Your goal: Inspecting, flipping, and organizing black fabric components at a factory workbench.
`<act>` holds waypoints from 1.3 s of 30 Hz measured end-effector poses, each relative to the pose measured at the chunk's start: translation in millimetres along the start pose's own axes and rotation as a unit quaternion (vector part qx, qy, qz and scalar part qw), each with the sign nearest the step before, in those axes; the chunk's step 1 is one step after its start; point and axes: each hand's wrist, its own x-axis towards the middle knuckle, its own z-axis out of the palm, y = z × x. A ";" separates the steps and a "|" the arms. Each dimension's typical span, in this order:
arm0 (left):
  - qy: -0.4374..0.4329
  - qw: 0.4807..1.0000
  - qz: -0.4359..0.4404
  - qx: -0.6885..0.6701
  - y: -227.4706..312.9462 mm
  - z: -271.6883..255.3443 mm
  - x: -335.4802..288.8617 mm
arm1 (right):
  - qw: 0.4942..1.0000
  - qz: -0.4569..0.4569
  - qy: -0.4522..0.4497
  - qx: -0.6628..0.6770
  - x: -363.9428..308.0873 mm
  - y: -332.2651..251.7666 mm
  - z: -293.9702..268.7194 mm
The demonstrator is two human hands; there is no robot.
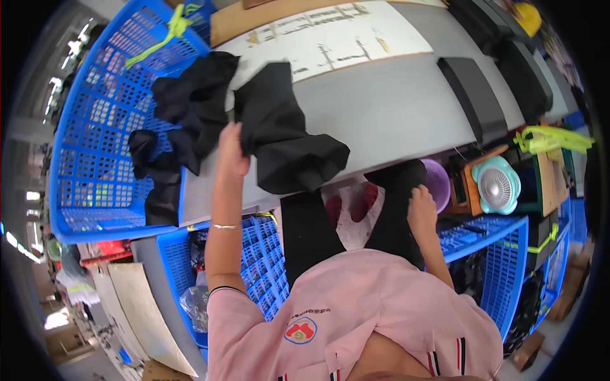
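My left hand [234, 152] reaches over the near edge of the grey table with its fingers closed at the left side of a black fabric piece [270, 108]. That piece is folded and bulging, and its near end hangs toward the table edge. Just left of my hand, more black fabric pieces [197, 89] lie in a heap that spills over the rim of a blue plastic basket [95, 146]. Low by my right thigh is my right hand [421, 206], holding nothing, its fingers loosely apart.
A white marked board [330, 38] lies across the back of the grey table [381, 108]. Black padded blocks [473, 95] sit at its right. Below the right edge are a purple bin [436, 184], a teal fan [497, 185] and a blue crate [502, 254]. Another blue basket [257, 254] stands by my left leg.
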 end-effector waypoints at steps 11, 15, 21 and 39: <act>-0.059 0.668 0.533 0.516 -94.1 30.2 -81.6 | 0.961 -0.090 0.055 0.257 -12.6 -62.9 -47.1; -0.058 0.654 0.515 0.550 -100.6 58.6 -60.1 | 0.910 -0.175 0.132 0.352 19.6 -98.6 -59.2; -0.136 0.666 0.533 0.504 -97.1 87.2 -62.0 | 0.892 -0.238 0.176 0.342 90.9 -140.3 -31.3; -0.156 0.860 0.339 0.348 -131.2 87.1 -176.3 | 0.570 0.076 -0.093 0.813 113.4 -107.9 -62.4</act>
